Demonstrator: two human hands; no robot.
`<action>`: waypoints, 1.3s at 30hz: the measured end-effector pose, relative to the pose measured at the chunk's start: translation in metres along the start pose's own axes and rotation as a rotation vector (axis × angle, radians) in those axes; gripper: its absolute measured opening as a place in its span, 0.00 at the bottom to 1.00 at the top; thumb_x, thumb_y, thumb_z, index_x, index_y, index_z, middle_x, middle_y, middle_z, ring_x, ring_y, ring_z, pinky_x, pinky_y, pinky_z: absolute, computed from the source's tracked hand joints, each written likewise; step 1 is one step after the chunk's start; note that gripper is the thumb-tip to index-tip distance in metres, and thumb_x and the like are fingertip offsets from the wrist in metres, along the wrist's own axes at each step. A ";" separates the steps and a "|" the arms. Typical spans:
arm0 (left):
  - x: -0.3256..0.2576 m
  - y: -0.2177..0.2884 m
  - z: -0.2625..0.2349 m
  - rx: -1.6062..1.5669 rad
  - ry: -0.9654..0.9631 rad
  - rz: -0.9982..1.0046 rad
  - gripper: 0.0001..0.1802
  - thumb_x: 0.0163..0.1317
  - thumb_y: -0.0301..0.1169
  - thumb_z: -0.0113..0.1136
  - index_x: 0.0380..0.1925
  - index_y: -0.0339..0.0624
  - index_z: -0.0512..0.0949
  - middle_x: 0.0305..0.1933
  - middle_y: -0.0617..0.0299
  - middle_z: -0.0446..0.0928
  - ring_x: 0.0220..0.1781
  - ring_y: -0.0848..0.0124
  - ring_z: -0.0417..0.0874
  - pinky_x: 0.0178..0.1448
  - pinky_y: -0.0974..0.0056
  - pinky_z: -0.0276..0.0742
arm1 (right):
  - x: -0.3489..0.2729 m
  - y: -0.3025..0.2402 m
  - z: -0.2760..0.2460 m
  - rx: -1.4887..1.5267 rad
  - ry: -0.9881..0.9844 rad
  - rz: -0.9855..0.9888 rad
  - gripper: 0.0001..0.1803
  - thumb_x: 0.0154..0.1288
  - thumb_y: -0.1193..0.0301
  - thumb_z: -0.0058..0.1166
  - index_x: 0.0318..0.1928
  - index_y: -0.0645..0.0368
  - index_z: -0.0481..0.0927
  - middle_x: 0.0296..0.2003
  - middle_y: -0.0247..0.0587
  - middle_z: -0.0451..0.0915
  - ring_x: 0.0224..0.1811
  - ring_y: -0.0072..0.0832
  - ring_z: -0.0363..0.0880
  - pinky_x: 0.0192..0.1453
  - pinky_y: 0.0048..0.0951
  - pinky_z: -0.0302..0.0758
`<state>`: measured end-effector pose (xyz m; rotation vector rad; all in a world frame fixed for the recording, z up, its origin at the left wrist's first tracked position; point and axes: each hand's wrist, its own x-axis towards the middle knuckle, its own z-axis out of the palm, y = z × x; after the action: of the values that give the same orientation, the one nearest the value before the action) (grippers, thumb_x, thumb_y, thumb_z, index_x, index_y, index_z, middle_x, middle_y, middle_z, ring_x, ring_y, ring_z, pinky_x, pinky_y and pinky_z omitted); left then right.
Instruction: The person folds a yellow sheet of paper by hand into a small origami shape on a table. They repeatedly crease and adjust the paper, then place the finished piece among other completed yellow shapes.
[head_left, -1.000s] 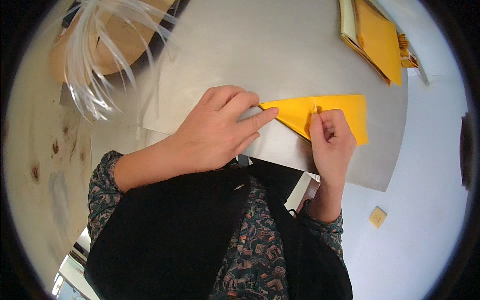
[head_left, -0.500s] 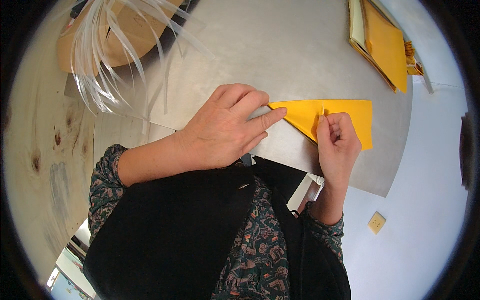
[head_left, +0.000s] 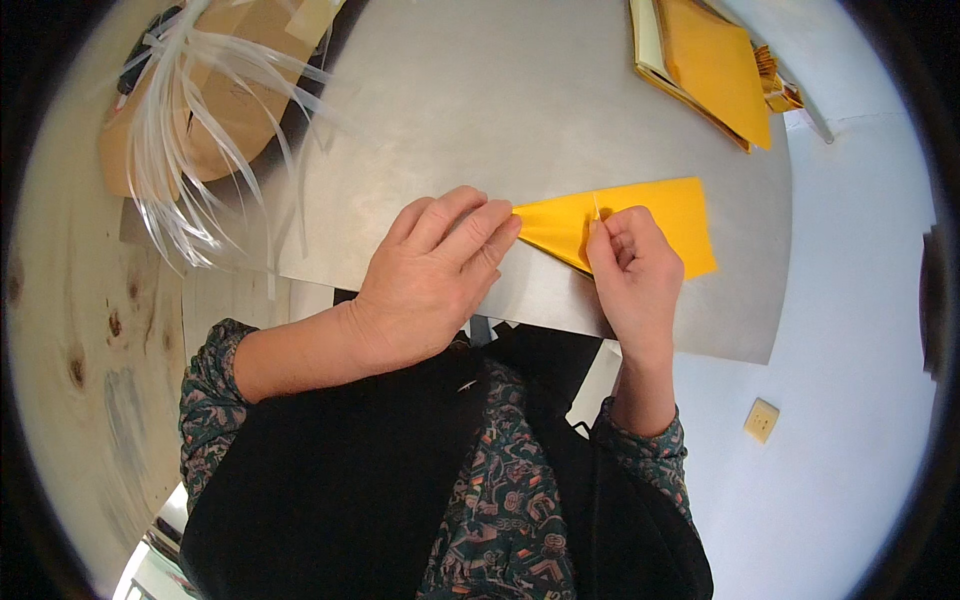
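A flat yellow sheet (head_left: 650,215), which could be paper or cloth, spreads wide at its right end and narrows to a gathered point at its left. My left hand (head_left: 430,270) is closed, its fingertips pinching that narrow end. Over the sheet's middle, my right hand (head_left: 635,262) is closed with thumb and forefinger together on a thin white strip (head_left: 596,205). The strip stands out above the fingertips, across the sheet's upper part; its lower end is hidden in the hand. A dark edge shows along the sheet's near side.
The work lies on a grey metal tabletop (head_left: 440,120). At back left, clear plastic strips (head_left: 195,140) hang over a brown paper package (head_left: 265,110). Yellow folders (head_left: 710,75) lie at back right, with a small pleated yellow bundle (head_left: 780,85) beside them. A wooden surface (head_left: 90,300) borders the left.
My left forefinger, earlier stretched out over the sheet's tip, has drawn back, and the fingertips now pinch the end together. The whole view has shifted; my right hand keeps its pinch.
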<state>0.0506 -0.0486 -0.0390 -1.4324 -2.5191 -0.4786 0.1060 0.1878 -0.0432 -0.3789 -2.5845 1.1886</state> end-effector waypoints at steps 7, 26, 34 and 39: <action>-0.003 0.006 -0.005 -0.030 -0.091 -0.041 0.41 0.60 0.56 0.64 0.71 0.48 0.75 0.66 0.56 0.74 0.66 0.57 0.72 0.68 0.52 0.68 | -0.001 0.006 0.005 0.025 0.046 -0.086 0.10 0.66 0.76 0.65 0.31 0.59 0.75 0.20 0.38 0.75 0.20 0.27 0.74 0.28 0.28 0.72; -0.004 0.008 -0.003 0.156 -0.088 0.014 0.37 0.63 0.54 0.66 0.67 0.45 0.77 0.65 0.55 0.74 0.66 0.58 0.70 0.70 0.49 0.64 | -0.067 -0.017 0.022 -0.423 -0.163 -0.529 0.38 0.66 0.58 0.65 0.72 0.64 0.72 0.72 0.46 0.73 0.78 0.37 0.66 0.84 0.60 0.48; -0.006 0.005 -0.001 0.175 -0.058 0.046 0.37 0.65 0.56 0.63 0.67 0.46 0.78 0.63 0.57 0.75 0.66 0.58 0.71 0.69 0.50 0.64 | -0.090 0.004 -0.016 -0.532 -0.155 -0.489 0.36 0.65 0.59 0.66 0.70 0.61 0.74 0.71 0.46 0.75 0.77 0.36 0.69 0.83 0.59 0.50; -0.009 0.014 -0.007 0.162 -0.095 0.033 0.41 0.60 0.56 0.67 0.69 0.47 0.75 0.62 0.56 0.75 0.65 0.58 0.73 0.70 0.49 0.66 | -0.080 0.000 -0.028 -0.594 -0.143 -0.539 0.26 0.70 0.60 0.60 0.63 0.61 0.79 0.62 0.45 0.83 0.71 0.37 0.76 0.82 0.57 0.54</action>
<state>0.0675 -0.0520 -0.0335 -1.4652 -2.5359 -0.1998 0.1896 0.1796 -0.0367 0.2989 -2.8482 0.2681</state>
